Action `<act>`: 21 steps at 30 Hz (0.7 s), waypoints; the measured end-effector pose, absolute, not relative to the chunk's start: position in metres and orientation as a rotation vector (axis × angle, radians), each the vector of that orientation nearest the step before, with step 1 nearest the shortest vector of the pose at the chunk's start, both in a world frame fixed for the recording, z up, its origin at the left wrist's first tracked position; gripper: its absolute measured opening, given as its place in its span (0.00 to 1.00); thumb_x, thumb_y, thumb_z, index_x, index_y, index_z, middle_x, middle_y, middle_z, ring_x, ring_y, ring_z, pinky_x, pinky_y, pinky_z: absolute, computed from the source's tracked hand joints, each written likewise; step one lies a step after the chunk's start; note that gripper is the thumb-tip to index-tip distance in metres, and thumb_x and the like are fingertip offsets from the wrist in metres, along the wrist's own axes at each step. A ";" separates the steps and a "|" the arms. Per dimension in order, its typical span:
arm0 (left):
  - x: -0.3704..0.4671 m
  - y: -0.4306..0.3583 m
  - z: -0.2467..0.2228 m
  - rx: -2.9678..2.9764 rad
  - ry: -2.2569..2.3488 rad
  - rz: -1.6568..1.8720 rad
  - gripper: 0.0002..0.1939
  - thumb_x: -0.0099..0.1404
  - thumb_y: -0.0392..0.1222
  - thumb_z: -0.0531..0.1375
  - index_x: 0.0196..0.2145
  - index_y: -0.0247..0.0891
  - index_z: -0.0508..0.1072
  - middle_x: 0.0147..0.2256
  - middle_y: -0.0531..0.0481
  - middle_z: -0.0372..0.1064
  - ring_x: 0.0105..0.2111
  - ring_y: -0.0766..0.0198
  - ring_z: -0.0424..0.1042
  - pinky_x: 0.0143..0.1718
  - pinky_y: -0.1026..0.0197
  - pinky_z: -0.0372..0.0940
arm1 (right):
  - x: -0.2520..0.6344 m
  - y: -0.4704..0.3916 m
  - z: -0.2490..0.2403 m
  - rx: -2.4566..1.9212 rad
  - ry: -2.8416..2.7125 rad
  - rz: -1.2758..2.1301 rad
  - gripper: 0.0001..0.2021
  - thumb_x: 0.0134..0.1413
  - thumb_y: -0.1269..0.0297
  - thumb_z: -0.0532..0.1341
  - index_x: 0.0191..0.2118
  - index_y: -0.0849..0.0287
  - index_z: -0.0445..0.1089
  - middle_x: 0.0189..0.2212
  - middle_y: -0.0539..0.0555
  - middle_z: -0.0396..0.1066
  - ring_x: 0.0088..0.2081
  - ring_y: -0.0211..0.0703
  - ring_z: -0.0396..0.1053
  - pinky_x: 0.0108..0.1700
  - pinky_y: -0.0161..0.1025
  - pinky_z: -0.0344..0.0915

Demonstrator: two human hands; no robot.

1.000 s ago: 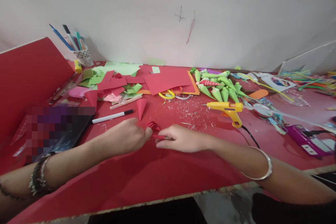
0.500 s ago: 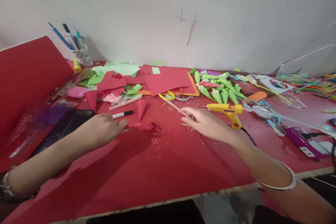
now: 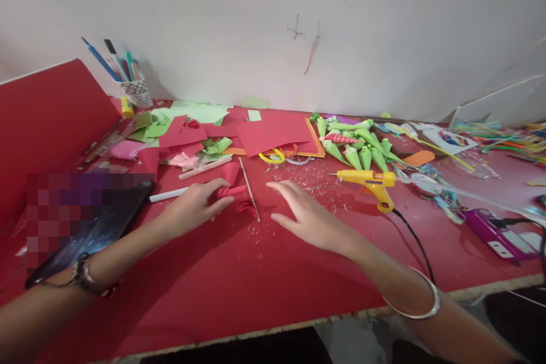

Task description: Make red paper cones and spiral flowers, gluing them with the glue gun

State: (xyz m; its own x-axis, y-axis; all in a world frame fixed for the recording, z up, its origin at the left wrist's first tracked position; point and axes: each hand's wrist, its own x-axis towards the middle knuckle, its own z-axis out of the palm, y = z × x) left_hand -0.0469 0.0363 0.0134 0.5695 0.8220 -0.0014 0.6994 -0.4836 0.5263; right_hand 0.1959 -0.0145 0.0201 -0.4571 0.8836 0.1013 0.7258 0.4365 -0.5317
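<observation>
My left hand [image 3: 199, 203] hovers low over the table with thumb and fingers apart. Folded red paper pieces [image 3: 246, 207] lie just beyond its fingertips; whether it touches them I cannot tell. Behind them a red paper cone [image 3: 231, 170] is partly hidden by the fingers. A thin wooden stick [image 3: 249, 189] lies on the table between the two hands. Opposite, my right hand [image 3: 307, 216] holds nothing, its thumb and fingers spread toward the stick. A white marker [image 3: 167, 195] lies beside my left hand, its far end covered.
A yellow glue gun [image 3: 369, 179] rests on the right, its black cord running forward. Behind it is a pile of green paper cones [image 3: 364, 151]. Red paper sheets [image 3: 273, 135] and yellow-handled scissors [image 3: 273, 156] lie at the back. A phone-like dark tablet [image 3: 115, 222] sits left.
The stick has left my right hand and now lies on the table. My left hand has let go of the red paper and opened. Both hands have shifted closer together.
</observation>
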 end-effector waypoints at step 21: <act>0.007 0.004 0.002 1.959 0.796 0.678 0.27 0.60 0.35 0.52 0.54 0.40 0.44 0.46 0.45 0.61 0.45 0.65 0.63 0.46 0.59 0.60 | 0.166 -0.013 -0.005 -1.140 -1.590 1.027 0.16 0.50 0.67 0.56 0.45 0.54 0.51 0.36 0.51 0.59 0.37 0.38 0.63 0.41 0.40 0.64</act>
